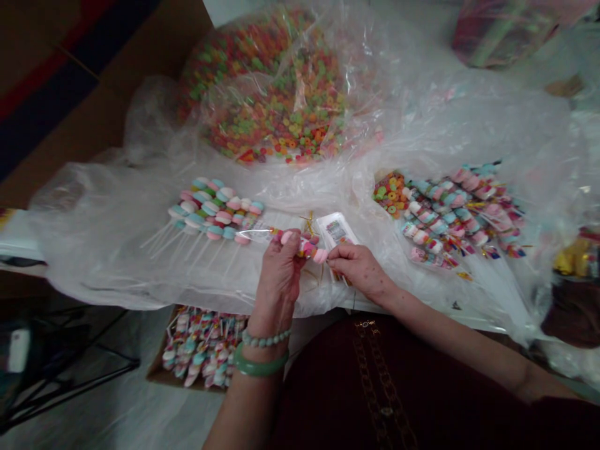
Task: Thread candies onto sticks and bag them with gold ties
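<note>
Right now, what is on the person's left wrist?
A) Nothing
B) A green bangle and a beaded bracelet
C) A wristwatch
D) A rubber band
B. The left hand wears a smooth green bangle, with a beaded bracelet just above it toward the hand.

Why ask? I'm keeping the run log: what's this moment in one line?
left hand: holds marshmallow skewer | right hand: touches its end | beside: printed white card
</note>
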### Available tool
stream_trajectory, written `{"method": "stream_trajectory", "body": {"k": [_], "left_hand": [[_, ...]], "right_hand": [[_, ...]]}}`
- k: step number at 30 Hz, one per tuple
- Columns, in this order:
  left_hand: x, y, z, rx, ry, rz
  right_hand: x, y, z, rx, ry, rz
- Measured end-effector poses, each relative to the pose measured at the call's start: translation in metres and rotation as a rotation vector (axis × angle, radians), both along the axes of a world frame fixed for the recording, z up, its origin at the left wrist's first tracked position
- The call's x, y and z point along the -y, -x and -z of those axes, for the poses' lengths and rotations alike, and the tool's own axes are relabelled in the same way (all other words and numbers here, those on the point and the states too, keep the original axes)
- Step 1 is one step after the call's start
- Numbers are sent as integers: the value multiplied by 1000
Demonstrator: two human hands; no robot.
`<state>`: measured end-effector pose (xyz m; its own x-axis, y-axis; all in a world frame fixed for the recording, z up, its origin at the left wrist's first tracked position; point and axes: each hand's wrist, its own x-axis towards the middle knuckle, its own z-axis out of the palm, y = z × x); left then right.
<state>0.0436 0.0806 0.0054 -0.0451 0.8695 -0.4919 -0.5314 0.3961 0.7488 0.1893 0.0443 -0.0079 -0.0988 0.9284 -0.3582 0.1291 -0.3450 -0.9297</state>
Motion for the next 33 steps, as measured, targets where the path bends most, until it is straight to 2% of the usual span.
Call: {"method": "stream_trajectory", "body": {"k": [4,8,13,16,22,28,33], "left_hand": [[5,-4,1,70,32,74],[2,4,1,143,102,138],[-2,9,-2,145,90,50],[-3,6,-5,200,78,-39],[-6,4,-8,296,156,-132],[-4,11,-13,152,169,-90],[4,9,-7,69,106,-79]], "right_hand": [[4,5,1,-29,-50,26],[5,1,-1,-175,58,58],[2,-2,-9,-474,316,29],[2,-2,-8,-545,399,11],[-1,-5,-1,-518,423,76],[-1,-7,0,-417,340,52],[-1,-1,0,-280,257,52]]}}
